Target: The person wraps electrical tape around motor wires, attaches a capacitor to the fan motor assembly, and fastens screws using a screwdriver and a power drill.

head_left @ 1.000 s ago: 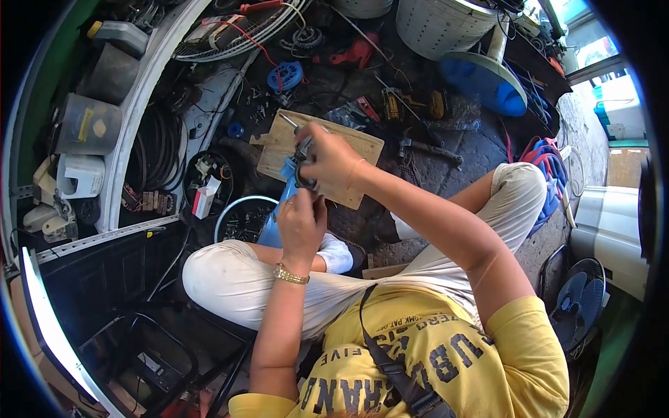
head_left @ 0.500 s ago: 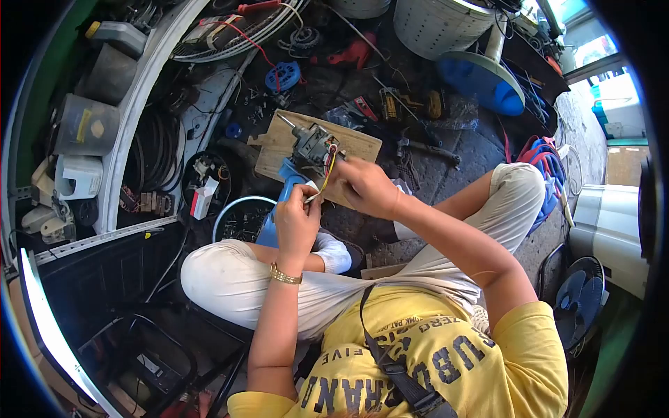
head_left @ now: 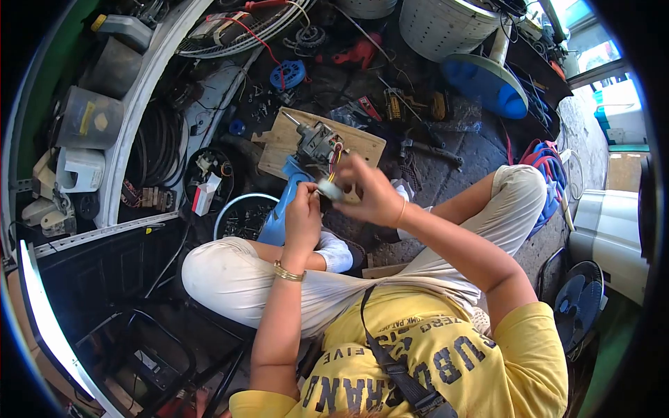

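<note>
- Left hand: thumb and forefinger pinch the ends of the coloured wires.
- Right hand: fingers curled and blurred beside a pale object; cannot tell whether they grip it.
- Fan motor: far of both hands, over the wooden board, shaft pointing far left.
- Blue stand: just left of the left hand.

Left hand is just on the body side of the motor, palm hidden, thumb and fingertips pinched together. Right hand is right nearby, on the motor's near right side, kinda blurry, fingers curled in toward the left one. Right arm angles in toward the motor with a clear elbow bend, left arm comes at it straighter.
</note>
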Demonstrator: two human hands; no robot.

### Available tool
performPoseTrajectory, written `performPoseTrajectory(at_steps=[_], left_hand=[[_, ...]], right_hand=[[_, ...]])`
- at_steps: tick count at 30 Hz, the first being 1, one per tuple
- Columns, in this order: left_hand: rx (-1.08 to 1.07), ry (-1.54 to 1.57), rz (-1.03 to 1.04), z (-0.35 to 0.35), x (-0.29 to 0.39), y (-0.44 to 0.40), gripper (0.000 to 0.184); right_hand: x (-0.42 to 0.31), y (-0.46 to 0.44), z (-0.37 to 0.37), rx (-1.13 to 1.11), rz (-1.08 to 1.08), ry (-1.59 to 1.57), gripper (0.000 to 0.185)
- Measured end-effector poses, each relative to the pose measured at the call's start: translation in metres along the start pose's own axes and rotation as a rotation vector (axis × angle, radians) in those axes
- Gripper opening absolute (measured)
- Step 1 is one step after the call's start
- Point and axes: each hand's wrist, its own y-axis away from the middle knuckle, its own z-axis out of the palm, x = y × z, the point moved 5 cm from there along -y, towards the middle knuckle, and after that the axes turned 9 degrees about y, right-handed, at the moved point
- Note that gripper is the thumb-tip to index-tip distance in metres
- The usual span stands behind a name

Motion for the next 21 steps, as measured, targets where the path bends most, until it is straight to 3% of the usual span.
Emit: performPoseTrajectory(at_steps=[1, 3, 4, 6, 7, 9, 10, 11, 12, 13, 17, 19, 21], left_hand=[[-0.070, 0.174, -0.121, 0.003, -0.011, -0.002, 0.012], [-0.127, 0.585, -0.297, 0.013, -0.025, -0.004, 0.013], [-0.126, 0.583, -0.295, 0.015, -0.027, -0.003, 0.013], [-0.039, 0.411, -0.082, 0.012, -0.012, -0.002, 0.012], [-0.042, 0.410, -0.081, 0.011, -0.008, -0.002, 0.012], [0.009, -0.094, 0.073, 0.008, 0.007, -0.003, 0.012], [0.007, -0.095, 0.078, 0.009, 0.007, -0.004, 0.012], [0.037, -0.225, 0.223, 0.010, 0.014, -0.002, 0.011], [0.069, -0.355, 0.369, 0.011, 0.022, 0.000, 0.011], [0.072, -0.383, 0.363, 0.012, 0.027, 0.001, 0.011], [0.101, -0.345, 0.387, 0.007, 0.023, 0.003, 0.011], [0.129, -0.090, 0.112, 0.000, 0.012, 0.001, 0.011], [0.083, -0.074, 0.073, 0.000, 0.006, -0.003, 0.011]], right_hand=[[0.010, 0.010, 0.001, 0.000, 0.002, 0.005, 0.045], [0.012, 0.023, 0.011, -0.001, -0.322, 0.406, 0.037], [0.014, 0.023, 0.010, 0.001, -0.324, 0.404, 0.037], [0.022, 0.015, 0.004, -0.032, -0.213, 0.376, 0.030], [0.025, 0.005, 0.002, -0.017, -0.163, 0.397, 0.025], [0.024, -0.022, 0.000, 0.051, -0.144, 0.335, 0.029], [0.024, -0.034, 0.000, 0.112, -0.132, 0.271, 0.033], [0.021, -0.045, 0.005, 0.115, -0.131, 0.270, 0.033], [0.028, -0.055, 0.017, -0.014, 0.033, 0.330, 0.033], [0.036, -0.062, 0.025, -0.144, 0.197, 0.387, 0.034], [0.032, -0.074, 0.024, -0.122, 0.270, 0.207, 0.038], [0.029, -0.065, 0.011, -0.056, 0.354, -0.276, 0.040], [0.017, -0.043, 0.002, -0.020, 0.302, -0.266, 0.042]])
